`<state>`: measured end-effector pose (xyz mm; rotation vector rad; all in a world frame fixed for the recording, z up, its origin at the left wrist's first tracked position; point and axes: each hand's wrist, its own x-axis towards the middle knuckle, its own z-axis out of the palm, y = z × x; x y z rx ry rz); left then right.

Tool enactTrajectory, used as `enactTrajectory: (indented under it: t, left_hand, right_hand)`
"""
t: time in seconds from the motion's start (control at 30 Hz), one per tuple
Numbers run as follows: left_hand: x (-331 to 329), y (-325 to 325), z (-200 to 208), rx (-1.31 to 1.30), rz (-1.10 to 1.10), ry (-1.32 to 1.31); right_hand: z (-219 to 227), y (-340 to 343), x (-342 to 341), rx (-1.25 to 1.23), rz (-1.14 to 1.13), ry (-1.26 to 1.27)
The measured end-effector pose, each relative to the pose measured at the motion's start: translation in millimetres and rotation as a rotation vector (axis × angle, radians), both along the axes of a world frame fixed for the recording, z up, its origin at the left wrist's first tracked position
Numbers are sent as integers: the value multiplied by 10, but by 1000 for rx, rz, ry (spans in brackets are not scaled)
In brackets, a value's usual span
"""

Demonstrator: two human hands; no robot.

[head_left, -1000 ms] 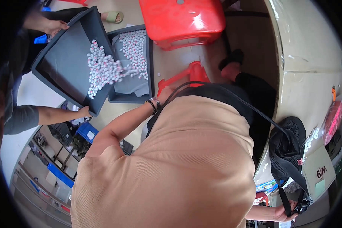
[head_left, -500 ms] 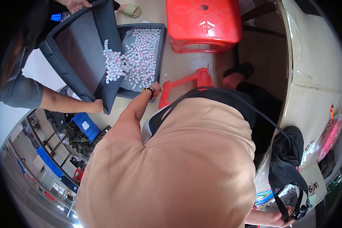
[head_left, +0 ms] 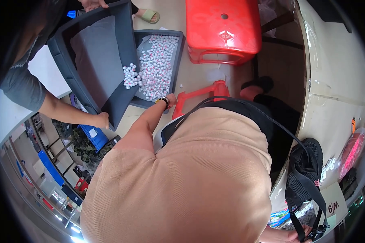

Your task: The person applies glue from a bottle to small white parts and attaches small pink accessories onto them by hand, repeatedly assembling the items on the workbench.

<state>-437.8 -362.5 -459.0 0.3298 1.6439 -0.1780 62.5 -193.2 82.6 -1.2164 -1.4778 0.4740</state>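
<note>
Left hand point(head_left: 171, 99) out at the near corner of the lower tray point(head_left: 178, 58), fingers curled at the rim; whether they truly grip it or just lie against it, I can't tell! Right hand point(head_left: 302, 234), down by the picture's edge, has its fingers closed round a strap of the black mesh bag point(head_left: 305, 172), though part of that hand is cut off.

Across from them, the co-worker's upper hand point(head_left: 92, 4) and the co-worker's lower hand point(head_left: 102, 120) hold the tilted tray point(head_left: 125, 36) by its edges, its low side over the lower tray. And the white pieces point(head_left: 155, 69), dotted with pink, are pouring across! Most lie spread in the lower tray, a small cluster sits at the low edge of the tilted one, and one loose piece point(head_left: 181, 85) is on the floor.

So it's the tipping-over step, and it looks close to done. The next move seems to call for a little more tilt to clear that cluster, with the lower tray kept steady beneath.

Further out: a red stool point(head_left: 215, 34) beyond, a cardboard-topped table point(head_left: 332, 81) to the right.
</note>
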Motion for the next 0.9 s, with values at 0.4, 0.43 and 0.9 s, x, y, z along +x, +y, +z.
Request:
enactTrajectory:
  t: [0.4,0.43,0.9]
  left_hand:
    - [-22,-114,86,45,-189,53]
    - [-40,-146,77,52,-191,59]
    - [279,135,422,463,158,111]
  right_hand:
    - [-92,-164,630,225,-2,-410]
    - [-77,-193,686,168,22,-386]
    - [-52,-204,432,109,199,-35]
